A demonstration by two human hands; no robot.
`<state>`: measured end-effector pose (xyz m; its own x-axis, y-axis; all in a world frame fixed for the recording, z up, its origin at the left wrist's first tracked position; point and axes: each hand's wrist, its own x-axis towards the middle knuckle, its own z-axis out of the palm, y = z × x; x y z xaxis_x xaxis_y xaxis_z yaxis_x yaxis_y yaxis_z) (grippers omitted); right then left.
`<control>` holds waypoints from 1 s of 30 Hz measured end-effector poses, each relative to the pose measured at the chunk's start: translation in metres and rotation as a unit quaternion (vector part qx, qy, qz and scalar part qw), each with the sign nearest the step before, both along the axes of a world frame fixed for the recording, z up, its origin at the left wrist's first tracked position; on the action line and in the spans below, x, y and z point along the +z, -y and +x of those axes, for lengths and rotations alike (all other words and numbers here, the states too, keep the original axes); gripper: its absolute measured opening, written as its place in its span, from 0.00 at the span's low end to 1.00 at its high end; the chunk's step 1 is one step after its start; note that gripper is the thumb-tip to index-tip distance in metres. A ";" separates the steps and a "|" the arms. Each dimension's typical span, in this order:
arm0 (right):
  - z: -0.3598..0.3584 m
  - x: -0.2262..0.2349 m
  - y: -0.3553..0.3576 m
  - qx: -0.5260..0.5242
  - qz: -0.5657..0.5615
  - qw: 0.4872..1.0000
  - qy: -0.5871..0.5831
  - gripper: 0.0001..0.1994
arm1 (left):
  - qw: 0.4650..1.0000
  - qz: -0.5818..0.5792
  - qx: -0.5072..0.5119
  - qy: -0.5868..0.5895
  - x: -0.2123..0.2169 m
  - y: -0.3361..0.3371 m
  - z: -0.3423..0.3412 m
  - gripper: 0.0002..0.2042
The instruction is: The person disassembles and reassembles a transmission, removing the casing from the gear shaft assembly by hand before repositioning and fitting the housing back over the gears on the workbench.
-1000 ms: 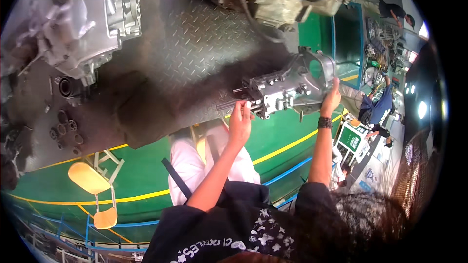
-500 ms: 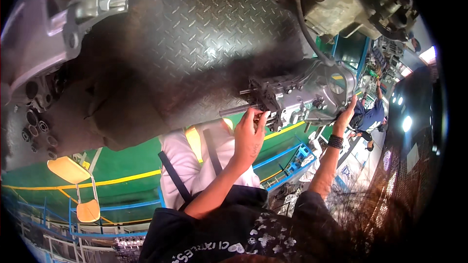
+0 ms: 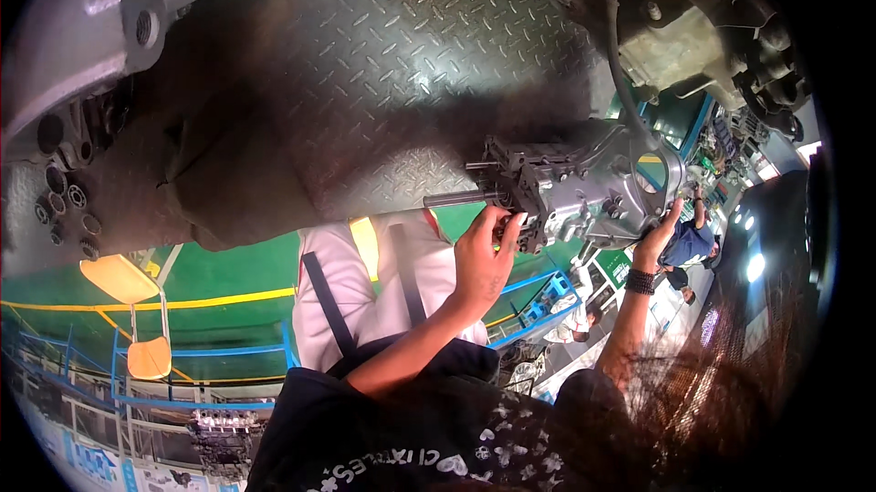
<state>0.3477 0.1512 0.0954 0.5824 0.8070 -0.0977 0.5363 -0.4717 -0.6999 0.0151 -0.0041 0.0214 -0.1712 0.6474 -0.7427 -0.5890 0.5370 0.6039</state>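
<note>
A silver-grey gearbox housing lies on its side at the near right edge of the steel bench. A dark plate with rods covers its left end, and a long splined shaft sticks out leftward from there. My left hand is at this end, thumb and fingers pinched together against the lower part of the dark plate. Whatever sits between those fingertips is hidden. Wearing a dark beaded bracelet, my right hand grips the rim of the wide round flange at the housing's right end.
Patterned steel plate forms the bench top. Bearing rings and a dark cloth lie at left, below a large casting. Another gearbox stands far right. A yellow chair is behind; a person works at right.
The whole view has shifted a little, so bench and housing appear slightly further right. Both hands keep their places on the housing, the left fingers still pinched at the dark plate.
</note>
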 end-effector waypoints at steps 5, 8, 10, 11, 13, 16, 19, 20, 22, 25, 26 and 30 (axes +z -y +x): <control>0.023 -0.006 0.008 0.023 -0.003 0.999 0.022 0.35 | 0.999 -0.019 -0.038 0.007 -0.008 0.009 0.001 0.11; 0.037 0.000 0.010 0.026 -0.013 0.999 0.036 0.35 | 0.998 -0.021 -0.020 0.048 -0.010 0.008 -0.003 0.12; 0.039 0.001 0.012 0.043 -0.023 0.997 0.062 0.35 | 0.997 -0.027 0.000 0.073 -0.012 0.009 -0.002 0.12; 0.040 0.003 0.012 0.058 -0.035 0.994 0.089 0.36 | 0.997 -0.027 0.002 0.073 -0.013 0.009 -0.002 0.12; 0.005 0.004 0.006 0.044 -0.066 0.994 0.081 0.35 | 0.994 -0.054 0.039 0.085 -0.018 0.008 -0.001 0.12; -0.012 0.010 0.005 0.027 -0.080 0.991 0.101 0.35 | 0.993 -0.049 0.037 0.102 -0.020 0.008 0.001 0.12; 0.022 0.009 0.006 0.062 -0.045 0.993 0.095 0.35 | 0.991 -0.045 0.029 0.121 -0.014 0.005 -0.002 0.13; 0.034 0.005 0.006 0.072 -0.037 0.992 0.093 0.35 | 0.990 -0.042 0.030 0.135 -0.014 0.004 -0.003 0.13; 0.024 -0.008 0.004 0.089 0.001 0.987 0.133 0.36 | 0.989 -0.038 0.029 0.141 -0.016 0.005 -0.006 0.13; 0.023 -0.007 0.008 0.056 -0.030 0.991 0.118 0.36 | 0.983 -0.043 0.031 0.174 -0.020 0.007 -0.006 0.14; 0.021 -0.005 0.008 0.057 -0.030 0.991 0.117 0.36 | 0.984 -0.042 0.015 0.172 -0.022 0.006 -0.005 0.14; -0.003 0.022 0.008 0.047 -0.145 0.979 0.137 0.37 | 0.985 -0.058 -0.020 0.164 -0.019 0.007 -0.009 0.17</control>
<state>0.3448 0.1428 0.1176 0.5437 0.8196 -0.1806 0.7350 -0.5689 -0.3688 0.0056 -0.0109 0.0022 0.1137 0.5569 -0.8227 -0.7197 0.6171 0.3183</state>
